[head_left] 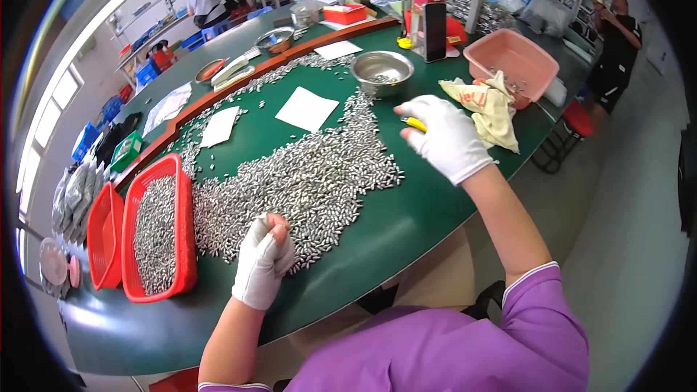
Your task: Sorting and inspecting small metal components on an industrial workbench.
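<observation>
Left fingers (278, 229) curled inward, contents hidden, beside silvery oval metal pellets (305, 174); half-curled right fingers (417, 106) seemingly steadied a slim yellow tool (415, 123)

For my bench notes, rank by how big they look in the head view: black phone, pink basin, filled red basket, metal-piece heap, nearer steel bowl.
Heap of metal pieces
Filled red basket
Pink basin
Nearer steel bowl
Black phone
Each step looks clear here; true sizes may differ with nearness to the camera.
</observation>
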A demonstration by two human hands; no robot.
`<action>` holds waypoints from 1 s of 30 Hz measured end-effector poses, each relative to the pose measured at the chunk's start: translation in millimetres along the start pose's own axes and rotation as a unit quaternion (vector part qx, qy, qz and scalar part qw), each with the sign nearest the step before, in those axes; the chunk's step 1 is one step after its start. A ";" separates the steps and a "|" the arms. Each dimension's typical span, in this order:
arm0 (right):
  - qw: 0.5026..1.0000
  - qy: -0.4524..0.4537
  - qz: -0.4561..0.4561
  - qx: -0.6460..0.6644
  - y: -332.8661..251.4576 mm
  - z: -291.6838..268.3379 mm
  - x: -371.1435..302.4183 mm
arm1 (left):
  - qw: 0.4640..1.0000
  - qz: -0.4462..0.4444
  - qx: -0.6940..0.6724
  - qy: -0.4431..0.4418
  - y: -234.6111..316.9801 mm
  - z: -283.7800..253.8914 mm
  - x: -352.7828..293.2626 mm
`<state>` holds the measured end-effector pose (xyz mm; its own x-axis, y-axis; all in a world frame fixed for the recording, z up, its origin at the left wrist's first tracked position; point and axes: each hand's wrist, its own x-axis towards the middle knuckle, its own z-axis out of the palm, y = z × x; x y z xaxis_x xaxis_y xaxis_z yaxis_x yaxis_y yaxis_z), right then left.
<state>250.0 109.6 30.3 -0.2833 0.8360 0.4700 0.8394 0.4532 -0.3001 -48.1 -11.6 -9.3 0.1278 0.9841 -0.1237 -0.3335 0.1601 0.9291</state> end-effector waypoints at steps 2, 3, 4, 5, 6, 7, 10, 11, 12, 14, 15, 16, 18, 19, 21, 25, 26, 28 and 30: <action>0.992 -0.030 0.091 -0.077 39.2 1.9 -8.0 | 0.994 0.009 0.109 0.021 -4.0 2.4 -1.0; 0.985 -0.041 0.126 -0.106 52.5 5.6 -13.1 | 0.983 0.013 0.181 0.040 -6.4 5.5 -2.1; 0.981 -0.044 0.127 -0.136 63.1 11.1 -17.2 | 0.968 0.042 0.244 0.032 -8.3 11.0 -3.6; 0.978 -0.043 0.138 -0.151 70.6 15.7 -22.6 | 0.951 0.063 0.301 0.032 -10.2 23.3 -5.8; 0.975 -0.041 0.145 -0.163 77.0 21.7 -26.4 | 0.934 0.087 0.345 0.021 -14.4 30.2 -8.7; 0.980 -0.018 0.119 -0.157 92.0 30.3 -29.6 | 0.902 0.100 0.419 0.009 -19.7 34.0 -10.6; 0.981 0.034 0.162 -0.098 98.3 35.8 -34.4 | 0.819 0.122 0.560 -0.016 -25.5 51.7 -15.5; 0.981 0.061 0.174 -0.052 96.6 34.1 -38.1 | 0.799 0.135 0.585 -0.019 -26.4 56.5 -17.2; 0.979 0.087 0.183 -0.004 89.0 31.5 -41.2 | 0.781 0.140 0.608 -0.016 -31.8 53.0 -18.3; 0.971 0.092 0.177 0.130 69.2 21.3 -60.7 | 0.765 0.170 0.621 0.003 -41.3 47.3 -24.1; 0.960 0.098 0.140 0.222 52.7 12.8 -75.6 | 0.741 0.185 0.646 0.015 -42.8 44.9 -27.2; 0.945 0.046 0.155 0.283 39.7 1.9 -91.8 | 0.748 0.157 0.644 0.025 -40.7 48.4 -29.7; 0.927 -0.032 0.112 0.357 12.1 -11.2 -124.8 | 0.755 0.126 0.642 0.046 -41.6 50.2 -33.9; 0.936 -0.049 0.079 0.340 4.1 -13.0 -142.9 | 0.756 0.127 0.641 0.037 -42.4 52.6 -33.5; 0.921 -0.145 0.102 0.347 -9.3 -10.4 -169.4 | 0.742 0.135 0.654 0.054 -42.1 54.9 -32.9; 0.922 -0.218 0.091 0.308 -33.6 -12.8 -188.4 | 0.742 0.130 0.655 0.055 -42.6 54.8 -31.6; 0.931 -0.222 0.077 0.281 -36.5 -7.7 -193.0 | 0.739 0.137 0.657 0.052 -43.5 53.7 -32.0; 0.933 -0.202 0.060 0.290 -42.8 -0.4 -198.7 | 0.741 0.150 0.653 0.048 -44.9 53.3 -32.8; 0.939 -0.204 0.044 0.275 -47.2 0.2 -197.7 | 0.742 0.173 0.645 0.057 -47.4 50.4 -34.2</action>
<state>266.3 -77.0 -48.6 -0.4719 0.8759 0.1002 0.5338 0.3743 -0.7583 10.4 -56.7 -31.6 0.1384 0.9611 0.2389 0.8538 -0.2380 0.4630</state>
